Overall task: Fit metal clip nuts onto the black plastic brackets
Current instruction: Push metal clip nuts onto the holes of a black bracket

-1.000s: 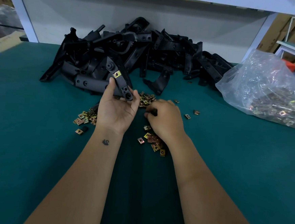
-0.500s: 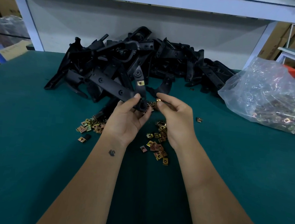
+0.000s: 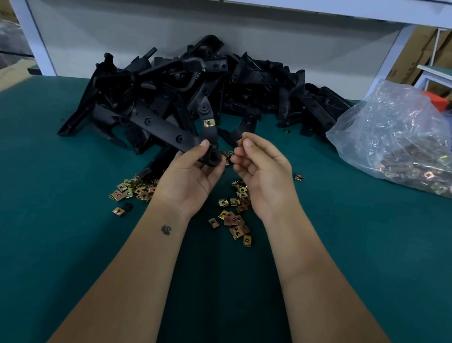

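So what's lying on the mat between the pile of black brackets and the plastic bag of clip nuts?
Head view: bare green mat between the bracket pile and bag, except one small dark piece.

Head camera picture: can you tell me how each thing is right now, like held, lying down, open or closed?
Left hand: holds a black bracket.
Black bracket: lifted, one clip nut fitted.
Right hand: pinches a clip nut, not yet on the bracket.
Loose clip nuts: scattered on the green table.
Bracket pile: heaped at the back.
Plastic bag: lying on the table, holding clip nuts; opening not visible.
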Motion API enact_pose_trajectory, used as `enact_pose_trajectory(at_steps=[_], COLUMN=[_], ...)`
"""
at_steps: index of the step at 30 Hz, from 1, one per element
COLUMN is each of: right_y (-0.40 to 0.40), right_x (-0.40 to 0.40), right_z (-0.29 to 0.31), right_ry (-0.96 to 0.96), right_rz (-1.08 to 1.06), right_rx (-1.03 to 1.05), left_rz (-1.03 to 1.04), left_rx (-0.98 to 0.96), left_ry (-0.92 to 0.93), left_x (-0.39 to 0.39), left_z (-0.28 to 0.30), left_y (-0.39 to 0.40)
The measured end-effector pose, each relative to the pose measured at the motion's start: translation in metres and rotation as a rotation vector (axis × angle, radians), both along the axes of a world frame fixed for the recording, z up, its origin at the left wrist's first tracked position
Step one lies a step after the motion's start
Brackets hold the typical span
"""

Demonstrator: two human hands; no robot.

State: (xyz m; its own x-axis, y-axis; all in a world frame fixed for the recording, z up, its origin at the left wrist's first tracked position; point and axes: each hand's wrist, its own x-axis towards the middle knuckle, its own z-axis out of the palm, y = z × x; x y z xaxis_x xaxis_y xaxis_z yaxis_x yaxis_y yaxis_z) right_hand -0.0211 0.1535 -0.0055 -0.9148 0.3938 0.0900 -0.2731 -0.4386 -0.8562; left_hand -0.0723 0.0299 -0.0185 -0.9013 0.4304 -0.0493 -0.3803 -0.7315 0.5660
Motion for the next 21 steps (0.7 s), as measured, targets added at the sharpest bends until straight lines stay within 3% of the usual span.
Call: enact_pose_trajectory(at_steps=[9, 13, 17, 21], right_y=[0.000, 0.001, 0.004, -0.001], right_x=[-0.002, -0.003, -0.005, -0.010], right_z=[-0.002, -0.002, -0.012, -0.024], right_ry=[-0.001, -0.071, -0.250, -0.290], right_rz=[0.047, -0.104, -0.334, -0.147], right_rx=[-0.045, 0.086, 0.671, 1.329], left_rz=[-0.016, 0.032, 0.091, 0.129], left_rx=[-0.015, -0.008, 0.099, 0.180], left_ry=[0.010, -0.017, -0.056, -0.075], left_x=[0.000, -0.001, -0.003, -0.004], left_z=[0.000, 0.001, 0.004, 0.006], left_y=[0.000, -0.001, -0.007, -0.013])
